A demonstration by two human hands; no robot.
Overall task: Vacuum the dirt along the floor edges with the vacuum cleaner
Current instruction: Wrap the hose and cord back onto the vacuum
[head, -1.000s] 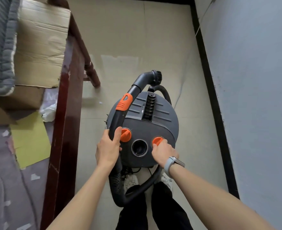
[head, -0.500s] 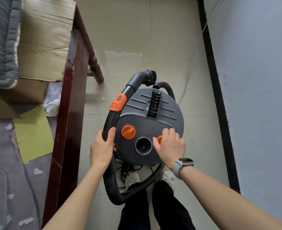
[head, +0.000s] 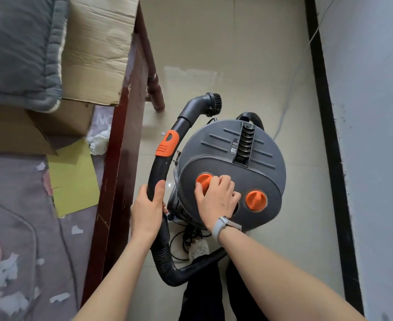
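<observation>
Grey vacuum cleaner (head: 232, 167) at frame centre, standing on tiled floor (head: 225, 54) | black hose (head: 161, 256) curving along its left, brush nozzle (head: 214, 101) at top | left hand (head: 148, 210) wrapped round hose | right hand (head: 217, 199) fingers curled, gripping left orange knob (head: 204, 179) | right orange knob (head: 256, 200) untouched beside it

A small dark label (head: 234, 146) sits on the grey lid of the vacuum cleaner (head: 232, 167), beside the ribbed black handle slot; its print, with what seems a barcode, is too small to read. Pale letters "NO" (head: 102, 118), cut off, show on the purple sheet beside the cardboard box (head: 51, 128).
</observation>
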